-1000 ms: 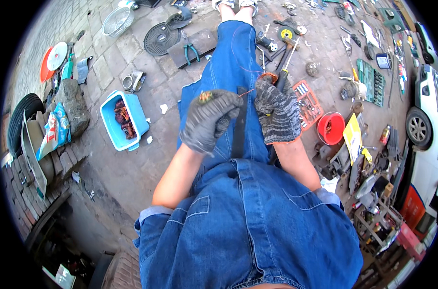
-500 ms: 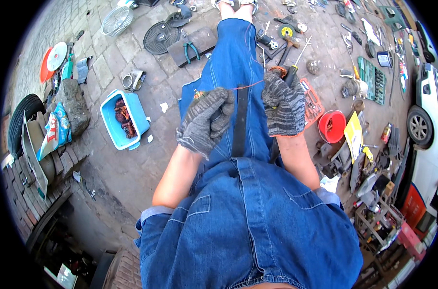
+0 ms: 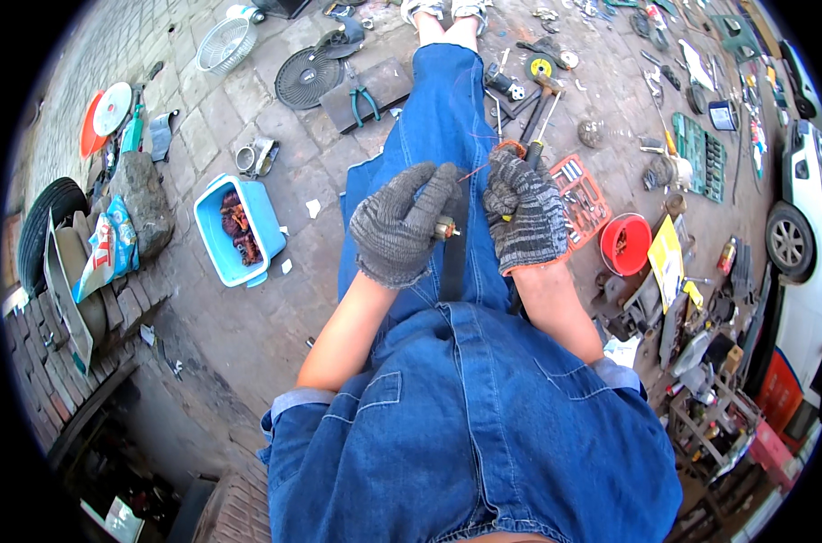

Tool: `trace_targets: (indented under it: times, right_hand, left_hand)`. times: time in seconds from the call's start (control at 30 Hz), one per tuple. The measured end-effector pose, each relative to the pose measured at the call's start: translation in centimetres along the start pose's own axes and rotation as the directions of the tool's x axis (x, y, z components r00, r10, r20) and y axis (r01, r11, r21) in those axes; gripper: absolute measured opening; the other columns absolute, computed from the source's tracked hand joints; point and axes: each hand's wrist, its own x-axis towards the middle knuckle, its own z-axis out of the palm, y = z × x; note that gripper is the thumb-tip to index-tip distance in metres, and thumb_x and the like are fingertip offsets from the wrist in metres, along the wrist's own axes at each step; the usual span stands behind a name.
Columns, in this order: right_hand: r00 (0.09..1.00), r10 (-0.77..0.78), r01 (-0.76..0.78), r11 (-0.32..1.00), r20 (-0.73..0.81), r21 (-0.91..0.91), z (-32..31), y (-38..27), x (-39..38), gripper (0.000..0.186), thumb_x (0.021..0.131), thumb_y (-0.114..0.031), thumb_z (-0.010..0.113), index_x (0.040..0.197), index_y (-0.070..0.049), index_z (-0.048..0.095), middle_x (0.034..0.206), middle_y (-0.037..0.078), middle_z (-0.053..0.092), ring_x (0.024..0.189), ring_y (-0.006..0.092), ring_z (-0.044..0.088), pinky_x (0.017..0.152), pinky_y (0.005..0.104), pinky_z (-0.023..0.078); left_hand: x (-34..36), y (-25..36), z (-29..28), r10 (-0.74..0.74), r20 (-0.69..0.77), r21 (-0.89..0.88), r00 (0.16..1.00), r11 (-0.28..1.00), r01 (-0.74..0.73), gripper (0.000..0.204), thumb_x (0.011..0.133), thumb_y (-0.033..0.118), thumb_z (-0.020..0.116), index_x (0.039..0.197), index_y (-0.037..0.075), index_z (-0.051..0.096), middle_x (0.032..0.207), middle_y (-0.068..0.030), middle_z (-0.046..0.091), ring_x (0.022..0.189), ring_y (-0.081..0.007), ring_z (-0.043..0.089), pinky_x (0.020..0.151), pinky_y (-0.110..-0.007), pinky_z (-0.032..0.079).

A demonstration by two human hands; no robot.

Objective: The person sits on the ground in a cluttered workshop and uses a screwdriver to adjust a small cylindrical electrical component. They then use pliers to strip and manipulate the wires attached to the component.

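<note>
My left hand (image 3: 400, 224), in a grey knitted glove, is closed around a small metal part (image 3: 446, 229) with a brass-coloured end and a short pin; most of it is hidden in the palm. A thin reddish copper wire (image 3: 474, 170) spans the gap between both hands. My right hand (image 3: 527, 213), gloved the same way, grips a screwdriver (image 3: 534, 154) whose shaft points away from me. A coil of copper wire (image 3: 509, 147) shows at the top of that fist. Both hands are over my denim-covered lap.
Left of me sits a blue tub (image 3: 270, 231) of copper windings. Pliers (image 3: 365, 104) lie on a dark slab ahead. To the right are a red socket case (image 3: 581, 199), a red bowl (image 3: 626, 244) and a green tool case (image 3: 698, 154). A white car (image 3: 804, 217) stands far right.
My left hand has turned and moved right, closer to the right hand, so the part's brass-coloured end now faces right. The wire span is shorter. My right hand has tilted slightly, screwdriver still gripped.
</note>
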Motion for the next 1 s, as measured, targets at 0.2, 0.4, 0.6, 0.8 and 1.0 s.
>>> trace_targets:
  times: [0.2,0.4,0.6,0.8,1.0]
  right_hand:
    - [0.991,0.113,-0.109,0.992,-0.077,0.058,0.5,-0.7,-0.4,0.016,0.077,-0.005,0.058,0.092,0.000,0.054,0.069,0.002,0.051,0.046,0.0064,0.040,0.040,0.0175,0.033]
    - [0.992,0.123,-0.120,0.988,-0.028,0.096,-0.1,-0.1,0.0,0.019,0.078,-0.005,0.059,0.096,-0.003,0.053,0.073,0.002,0.054,0.051,0.0077,0.045,0.042,0.0183,0.035]
    - [0.999,0.023,-0.023,1.000,0.043,0.020,0.5,-0.6,-0.8,0.017,0.080,-0.004,0.060,0.095,-0.008,0.054,0.077,0.001,0.057,0.060,0.0075,0.053,0.050,0.0190,0.041]
    - [0.985,-0.164,0.173,0.943,0.055,-0.284,1.2,-0.4,-0.8,0.014,0.078,-0.004,0.062,0.088,-0.007,0.053,0.074,-0.001,0.053,0.060,0.0046,0.048,0.053,0.0189,0.040]
    - [0.986,-0.151,0.168,0.911,0.072,-0.376,1.2,-0.1,-0.8,0.014,0.076,-0.005,0.064,0.087,-0.006,0.054,0.072,-0.002,0.053,0.061,0.0046,0.048,0.053,0.0191,0.040]
  left_hand:
    - [0.6,0.3,-0.9,0.052,0.007,-0.055,0.999,0.997,-0.051,0.034,0.063,0.008,0.076,0.094,0.009,0.065,0.077,-0.0074,0.062,0.066,-0.0196,0.061,0.054,-0.031,0.049]
    - [0.9,0.7,-2.0,0.037,0.076,-0.084,0.996,0.996,-0.031,0.031,0.064,0.007,0.076,0.093,0.008,0.065,0.070,-0.0063,0.060,0.062,-0.0178,0.059,0.052,-0.031,0.047]
    - [1.3,1.5,-1.9,-0.624,0.443,-0.651,0.644,0.270,0.710,0.012,0.079,0.016,0.064,0.084,0.005,0.059,0.063,-0.0020,0.052,0.048,-0.0087,0.046,0.038,-0.023,0.034]
    - [1.2,1.8,-2.4,-0.302,0.877,-0.452,0.374,-0.784,0.426,0.012,0.086,0.016,0.054,0.083,0.005,0.051,0.066,-0.0002,0.042,0.044,-0.0067,0.032,0.035,-0.020,0.026]
    - [2.2,2.3,-1.8,-0.481,0.760,-0.638,0.437,-0.677,0.366,0.012,0.086,0.015,0.053,0.084,0.003,0.052,0.106,-0.0140,0.055,0.045,-0.0080,0.032,0.037,-0.020,0.026]
